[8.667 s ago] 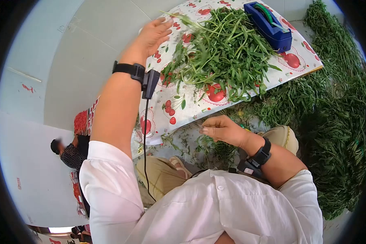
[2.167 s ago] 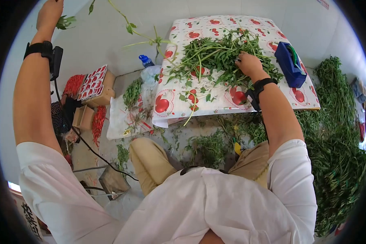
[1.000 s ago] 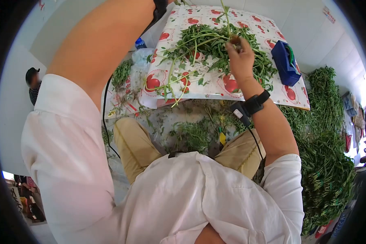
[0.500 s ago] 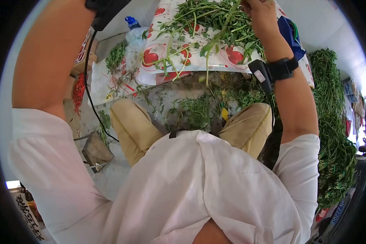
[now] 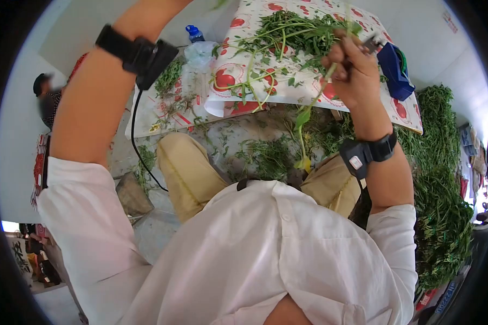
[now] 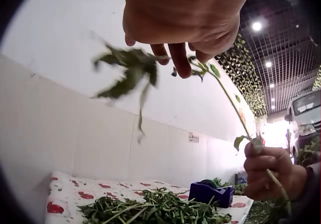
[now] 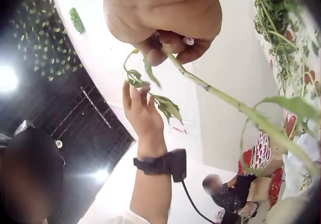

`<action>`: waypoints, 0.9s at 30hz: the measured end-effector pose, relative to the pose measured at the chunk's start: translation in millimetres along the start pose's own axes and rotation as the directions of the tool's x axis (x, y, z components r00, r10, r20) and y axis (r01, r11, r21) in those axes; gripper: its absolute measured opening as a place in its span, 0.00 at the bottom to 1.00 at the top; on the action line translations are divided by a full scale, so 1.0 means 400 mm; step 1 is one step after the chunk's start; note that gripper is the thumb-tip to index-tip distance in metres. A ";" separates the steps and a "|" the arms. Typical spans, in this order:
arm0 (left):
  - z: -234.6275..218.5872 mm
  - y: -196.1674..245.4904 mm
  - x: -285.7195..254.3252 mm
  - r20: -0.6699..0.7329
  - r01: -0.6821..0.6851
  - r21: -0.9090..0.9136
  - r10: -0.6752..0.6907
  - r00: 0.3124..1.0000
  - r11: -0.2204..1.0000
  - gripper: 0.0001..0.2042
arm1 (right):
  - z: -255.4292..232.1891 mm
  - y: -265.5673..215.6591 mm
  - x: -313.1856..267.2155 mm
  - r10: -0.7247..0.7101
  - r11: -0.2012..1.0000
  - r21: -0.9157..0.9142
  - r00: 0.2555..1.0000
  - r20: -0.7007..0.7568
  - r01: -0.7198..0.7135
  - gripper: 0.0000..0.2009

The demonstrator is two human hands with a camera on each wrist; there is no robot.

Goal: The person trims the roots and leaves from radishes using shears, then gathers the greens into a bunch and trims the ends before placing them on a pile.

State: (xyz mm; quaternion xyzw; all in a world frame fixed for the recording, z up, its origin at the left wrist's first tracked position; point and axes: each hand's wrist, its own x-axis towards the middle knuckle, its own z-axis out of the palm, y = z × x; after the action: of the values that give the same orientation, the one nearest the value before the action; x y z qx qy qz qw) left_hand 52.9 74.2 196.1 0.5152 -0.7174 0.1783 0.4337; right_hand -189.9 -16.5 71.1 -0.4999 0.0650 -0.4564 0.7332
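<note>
I hold one long green stem (image 5: 309, 111) up in the air between both hands, above my lap. My right hand (image 5: 344, 65) grips its thick lower part, and the cut end hangs down toward my knees. In the right wrist view the stem (image 7: 235, 103) runs out of that fist (image 7: 168, 46). My left hand (image 6: 173, 58) is raised high and pinches the leafy top of the stem (image 6: 228, 101). In the head view only the left forearm and its wristband (image 5: 135, 49) show. A pile of loose greens (image 5: 293, 32) lies on the cherry-print table (image 5: 238, 100) in front.
A blue tape dispenser (image 5: 395, 70) sits at the table's right end, and a water bottle (image 5: 192, 33) stands at its left. Heaps of greens (image 5: 444, 173) cover the floor on the right, with scraps around my knees. Another person (image 5: 46, 100) sits far left.
My right hand lifted a stem off the pile and now holds it lower, nearer my body. The left arm stays raised at the stem's top.
</note>
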 end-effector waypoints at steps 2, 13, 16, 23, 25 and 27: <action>-0.010 -0.089 -0.079 0.010 0.111 0.115 -0.113 0.994 0.987 0.17 | -0.058 -0.006 -0.014 -0.027 0.996 0.085 0.985 -0.170 0.042 0.12; 0.285 -0.013 -0.412 0.515 0.432 0.466 -0.634 0.577 0.772 0.27 | -0.162 -0.020 -0.187 -0.258 0.917 0.190 0.886 -0.384 0.350 0.10; 0.344 -0.026 -0.436 0.499 0.313 0.532 -0.590 0.635 0.787 0.26 | -0.164 -0.041 -0.226 -0.298 0.913 0.161 0.881 -0.367 0.376 0.10; 0.389 -0.070 -0.449 0.530 0.242 0.458 -0.481 0.698 0.855 0.15 | -0.199 -0.073 -0.263 -0.340 0.913 0.132 0.898 -0.279 0.386 0.11; 0.397 -0.071 -0.446 0.569 0.267 0.406 -0.470 0.675 0.874 0.13 | -0.208 -0.063 -0.267 -0.324 0.918 0.128 0.895 -0.305 0.376 0.11; 0.406 -0.065 -0.448 0.576 0.289 0.353 -0.450 0.683 0.890 0.12 | -0.209 -0.052 -0.268 -0.307 0.923 0.128 0.895 -0.325 0.363 0.11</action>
State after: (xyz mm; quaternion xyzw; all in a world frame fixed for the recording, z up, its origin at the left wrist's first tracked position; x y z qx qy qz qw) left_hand 21.7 54.3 -44.2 0.7264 -0.6757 -0.0184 0.1246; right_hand -310.2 4.2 8.0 -0.3584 0.0448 -0.6506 0.6681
